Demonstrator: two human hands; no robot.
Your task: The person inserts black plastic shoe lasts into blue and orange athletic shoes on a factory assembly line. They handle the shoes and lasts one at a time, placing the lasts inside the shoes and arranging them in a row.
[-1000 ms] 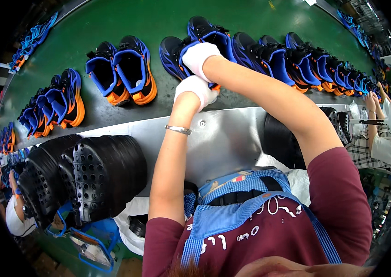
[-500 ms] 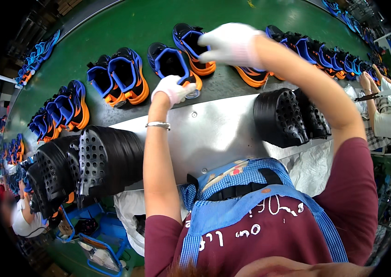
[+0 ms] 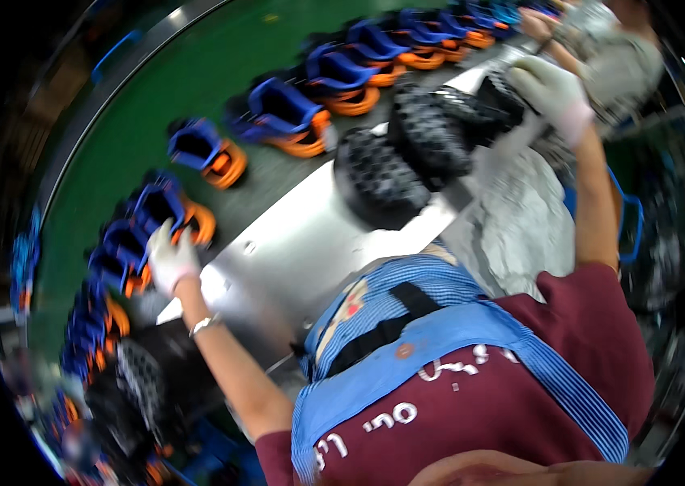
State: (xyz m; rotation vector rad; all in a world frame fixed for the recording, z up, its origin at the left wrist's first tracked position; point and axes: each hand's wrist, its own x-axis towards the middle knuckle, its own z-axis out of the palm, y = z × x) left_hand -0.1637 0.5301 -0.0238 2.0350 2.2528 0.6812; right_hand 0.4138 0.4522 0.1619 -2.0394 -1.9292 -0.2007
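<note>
My left hand (image 3: 171,257), in a white glove, has its fingers apart and nothing visible in them. It is beside a blue, black and orange shoe (image 3: 158,206) at the near edge of the green surface. Far to the right, my white-gloved right hand (image 3: 551,91) is closed on the end of a shiny black piece (image 3: 484,105); blur hides the exact grip. Next to that piece are two black blocks with knobby or perforated faces, one nearer (image 3: 379,178) and one behind it (image 3: 430,134). They rest on the metal plate (image 3: 286,235).
Rows of similar shoes (image 3: 334,69) stand along the green surface (image 3: 156,97). More black blocks (image 3: 136,381) lie at the lower left. White plastic sheeting (image 3: 521,219) hangs by the plate's right side. A co-worker's arm (image 3: 549,36) shows at the upper right.
The view has swung to the right and blurred. My left hand has come off the shoe it was touching. My right hand has moved from above the shoes to the black pieces.
</note>
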